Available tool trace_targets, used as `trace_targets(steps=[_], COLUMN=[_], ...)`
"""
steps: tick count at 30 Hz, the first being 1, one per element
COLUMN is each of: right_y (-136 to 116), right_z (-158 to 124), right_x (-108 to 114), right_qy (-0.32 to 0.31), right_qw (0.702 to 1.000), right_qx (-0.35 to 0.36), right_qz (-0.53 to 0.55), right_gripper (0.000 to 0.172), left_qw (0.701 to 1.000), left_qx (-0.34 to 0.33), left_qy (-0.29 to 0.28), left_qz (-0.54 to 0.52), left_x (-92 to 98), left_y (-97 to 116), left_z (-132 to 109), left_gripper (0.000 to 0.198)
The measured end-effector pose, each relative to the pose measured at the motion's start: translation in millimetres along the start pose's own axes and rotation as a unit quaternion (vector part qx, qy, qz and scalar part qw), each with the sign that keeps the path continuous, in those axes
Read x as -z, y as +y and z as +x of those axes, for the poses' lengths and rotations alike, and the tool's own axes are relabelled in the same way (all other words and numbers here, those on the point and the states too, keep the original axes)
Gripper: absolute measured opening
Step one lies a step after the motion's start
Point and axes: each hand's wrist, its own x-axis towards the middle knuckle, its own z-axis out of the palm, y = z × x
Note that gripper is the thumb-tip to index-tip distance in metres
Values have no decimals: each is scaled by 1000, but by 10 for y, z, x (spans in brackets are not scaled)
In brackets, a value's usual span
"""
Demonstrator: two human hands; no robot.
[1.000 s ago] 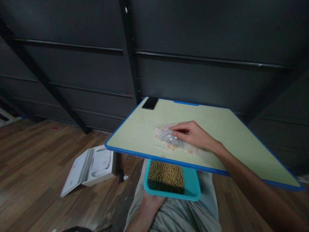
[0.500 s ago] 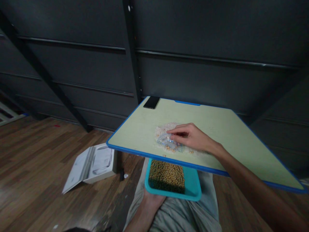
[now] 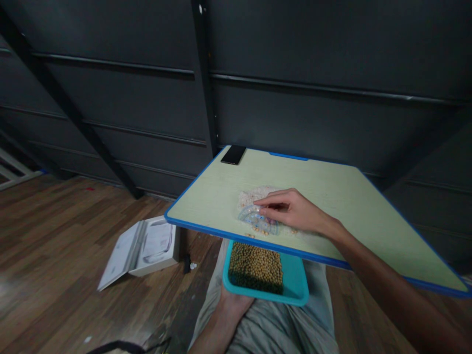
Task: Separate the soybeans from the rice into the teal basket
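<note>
Being pinched between the fingers (image 3: 273, 198) of the right hand (image 3: 293, 209), a clear protractor (image 3: 257, 221) was held beside white grains (image 3: 252, 195) on the bench (image 3: 324, 189), some beans (image 3: 261, 230) being left there, many already contained in the turquoise tray (image 3: 294, 274) supported by the left hand (image 3: 236, 301), its fingers too hidden to tell.

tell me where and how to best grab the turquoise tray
Probably grip the tray by its rim at the near right corner, coming from the right: that lip shows bare, while the table hides the far rim and the left hand is under the near left. The beans lie mostly to the left, so keep that side supported.
</note>
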Motion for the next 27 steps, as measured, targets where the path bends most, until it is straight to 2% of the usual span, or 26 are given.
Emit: trace_targets(steps=[5, 11, 19, 24, 27], right_y=[-3, -21, -71, -80, -75], right_z=[-9, -14, 6, 78, 125], right_x=[-4, -24, -52, -67, -90], right_qy=[5, -6, -13, 8, 9], right_qw=[1000, 999, 999, 999, 999], right_qx=[4, 30, 41, 40, 32], right_qz=[9, 12, 2, -24, -34], right_gripper=[30, 29, 30, 29, 28], left_qw=[996, 992, 991, 992, 997], left_qx=[6, -9, -20, -4, 0], left_qy=[-63, -94, -80, -66, -26], left_qz=[-63, -85, -105, -112, -77], left_x=[66, 108, 3, -51, -155], left_y=[-15, -43, -15, 6, 36], left_z=[34, 41, 33, -27, -48], left_gripper=[40, 44, 38, 29, 33])
